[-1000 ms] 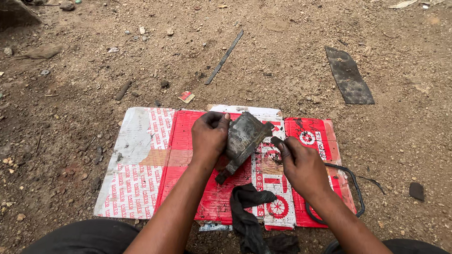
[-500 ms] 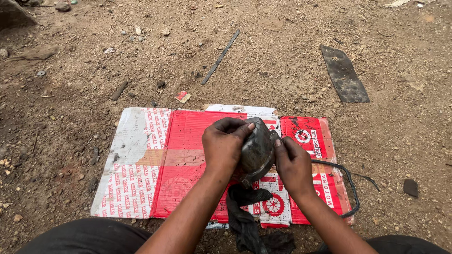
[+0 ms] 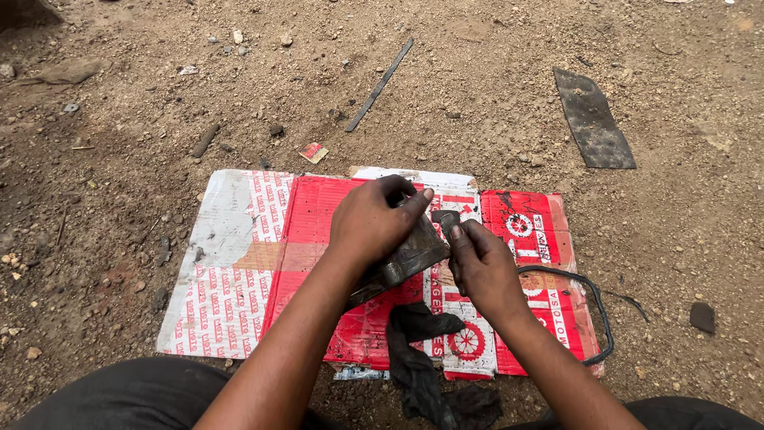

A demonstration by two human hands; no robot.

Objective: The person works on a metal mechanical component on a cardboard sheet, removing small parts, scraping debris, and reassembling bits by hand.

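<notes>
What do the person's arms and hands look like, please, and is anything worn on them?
Both forearms are bare: no sleeves, gloves, watch or rings show. The left hand and right hand look smudged with dark grime about the fingers. Dark trousers cover the knees at the bottom edge.

bare cardboard (image 3: 239, 263) open leftward; black rag (image 3: 418, 350), rubber ring (image 3: 593, 310) crowding right
</notes>
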